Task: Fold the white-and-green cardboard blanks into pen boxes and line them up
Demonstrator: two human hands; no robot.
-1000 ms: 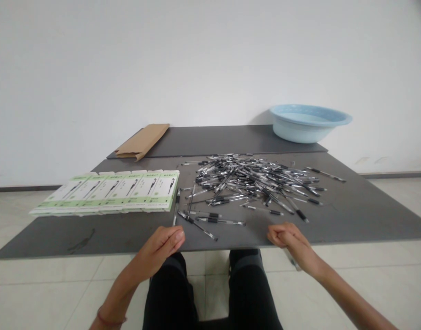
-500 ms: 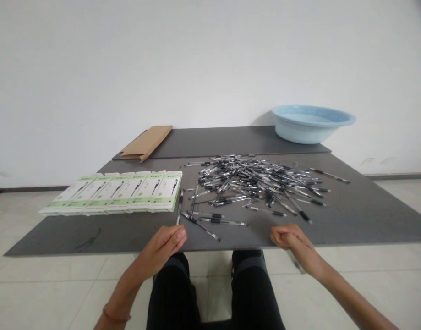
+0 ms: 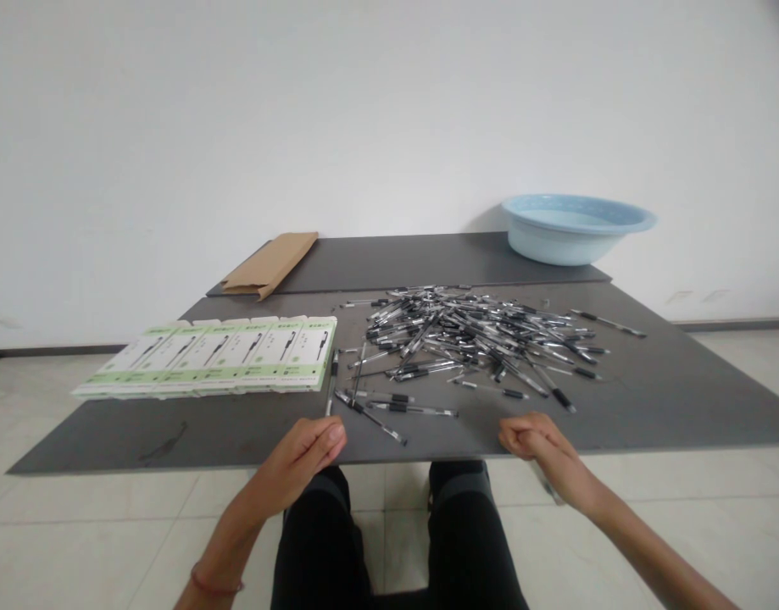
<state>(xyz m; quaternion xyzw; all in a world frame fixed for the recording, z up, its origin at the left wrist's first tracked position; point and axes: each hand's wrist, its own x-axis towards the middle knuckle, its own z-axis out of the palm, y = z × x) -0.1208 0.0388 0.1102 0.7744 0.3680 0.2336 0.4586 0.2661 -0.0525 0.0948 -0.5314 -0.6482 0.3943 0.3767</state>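
Observation:
My left hand point(image 3: 305, 453) is curled in a fist at the table's front edge, with nothing seen in it. Just beyond it a clear pen point(image 3: 331, 385) with a dark grip lies pointing away. My right hand point(image 3: 535, 439) is also closed in a fist over the front edge, apart from the pens, and no object shows in its fingers. A thin greyish item point(image 3: 547, 485) shows under the right wrist; I cannot make out what it is. Between and beyond the hands lies a heap of clear pens point(image 3: 465, 330) with black grips, several loose in front of it.
On the left, overlapping green-and-white pen boxes point(image 3: 217, 356) lie flat in a row. A brown paper envelope point(image 3: 271, 264) is at the back left. A light blue basin point(image 3: 567, 241) stands at the back right of the dark grey table point(image 3: 669, 398), against a white wall.

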